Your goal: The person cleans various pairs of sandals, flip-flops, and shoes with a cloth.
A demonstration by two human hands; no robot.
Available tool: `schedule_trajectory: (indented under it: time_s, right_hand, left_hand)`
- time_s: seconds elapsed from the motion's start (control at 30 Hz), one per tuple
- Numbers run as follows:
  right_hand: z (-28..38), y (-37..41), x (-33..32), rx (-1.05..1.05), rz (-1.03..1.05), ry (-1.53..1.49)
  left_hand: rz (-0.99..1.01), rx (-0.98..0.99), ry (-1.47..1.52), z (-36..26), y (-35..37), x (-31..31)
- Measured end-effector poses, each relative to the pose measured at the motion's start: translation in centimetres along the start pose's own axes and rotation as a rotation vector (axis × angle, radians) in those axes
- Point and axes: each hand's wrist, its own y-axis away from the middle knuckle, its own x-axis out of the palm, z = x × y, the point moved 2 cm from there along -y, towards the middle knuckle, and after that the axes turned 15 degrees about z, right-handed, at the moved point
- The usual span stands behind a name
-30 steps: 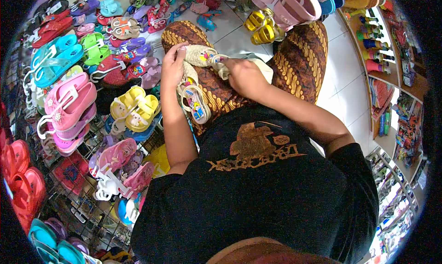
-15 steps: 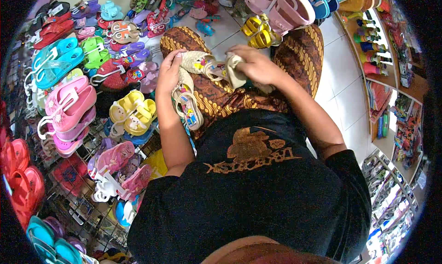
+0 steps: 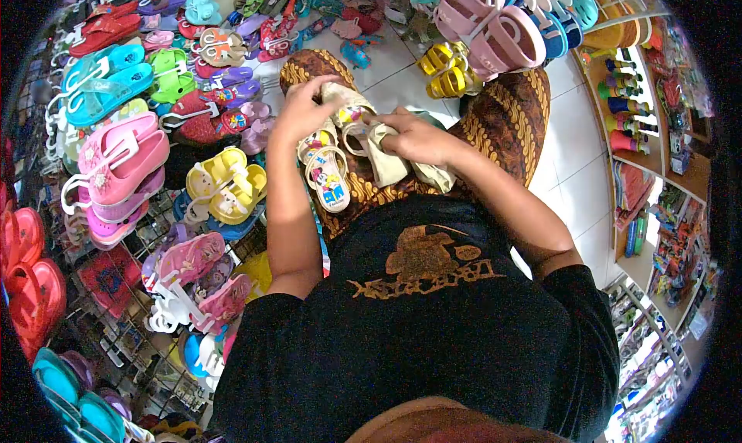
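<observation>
A pair of cream child's sandals with cartoon insoles is above my patterned lap. One sandal [image 3: 328,182] hangs at the left with its sole end toward me; the other sandal [image 3: 352,117] lies higher, between my hands. My left hand [image 3: 305,111] is bent over the upper sandal's strap, its fingers closed on it. My right hand [image 3: 417,138] grips a cream cloth [image 3: 386,165] and presses it against the upper sandal's right end. Part of the cloth hangs down below my right hand.
Racks of colourful children's shoes [image 3: 124,157] stand close on my left. Pink sandals [image 3: 506,45] and yellow sandals [image 3: 444,68] hang ahead, right of centre. Shelves with small goods [image 3: 665,173] line the right side, beyond white floor tiles [image 3: 576,153].
My left hand has shifted from the outer side of the sandal to over its strap. The cloth hangs lower and more spread out, and the left sandal has swung a little right.
</observation>
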Motion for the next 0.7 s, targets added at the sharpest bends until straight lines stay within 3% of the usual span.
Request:
schedule_trajectory:
  time_s: [0.1,0.13,0.23,0.37,0.47,0.7]
  right_hand:
    - [1.1,-0.8,-0.6,0.111,0.13,0.132]
    - [-3.7,-4.3,0.6,-0.061,0.17,0.372]
    - [0.3,-3.5,-0.7,0.133,0.26,0.315]
    - [2.2,-4.1,-0.6,0.212,0.299,0.347]
    - [3.0,-4.1,-1.0,0.162,0.278,0.298]
    - [0.3,-1.3,1.1,-0.183,0.002,0.16]
  left_hand:
    - [0.024,-0.063,-0.053,-1.4,0.8,0.3]
    - [0.03,-0.06,-0.047,-1.3,0.8,0.4]
    - [0.039,-0.043,-0.044,-1.1,0.7,0.3]
    - [0.031,-0.027,-0.082,-0.6,0.9,0.2]
    - [0.047,-0.087,-0.144,-1.1,0.8,-0.2]
    - [-0.01,-0.315,-0.37,-3.8,1.0,0.7]
